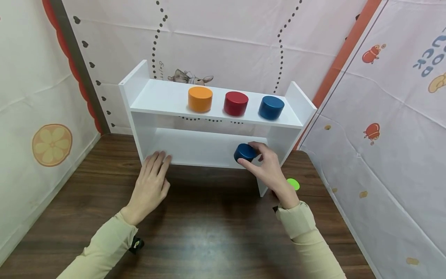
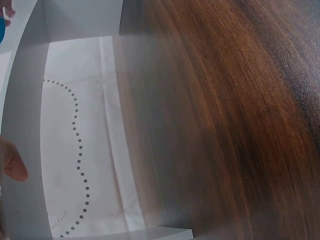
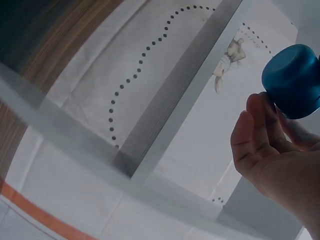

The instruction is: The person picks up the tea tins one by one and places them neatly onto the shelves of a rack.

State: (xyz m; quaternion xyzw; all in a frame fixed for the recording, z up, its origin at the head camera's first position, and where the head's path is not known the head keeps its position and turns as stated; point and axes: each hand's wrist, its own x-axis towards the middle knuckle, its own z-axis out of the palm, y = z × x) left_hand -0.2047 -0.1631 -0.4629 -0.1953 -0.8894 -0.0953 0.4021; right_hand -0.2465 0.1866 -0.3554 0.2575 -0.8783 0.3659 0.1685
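My right hand (image 1: 266, 164) pinches a short dark blue metallic cylinder (image 1: 246, 152) between thumb and fingers, over the right part of the white shelf unit's lower board (image 1: 205, 149). From the right wrist view, the same blue cylinder (image 3: 290, 82) sits at the fingertips of that hand (image 3: 275, 155). My left hand (image 1: 150, 186) has its fingers extended and rests at the left front edge of the lower board. Only a fingertip of the left hand (image 2: 15, 165) shows in the left wrist view.
On the upper board (image 1: 160, 95) stand an orange cylinder (image 1: 200, 99), a red cylinder (image 1: 235, 104) and another blue cylinder (image 1: 271, 107). A bright green round thing (image 1: 293, 183) lies beyond my right wrist, partly hidden. Printed cloth (image 1: 223, 38) hangs behind the unit, which stands on a dark wooden table (image 1: 209, 232).
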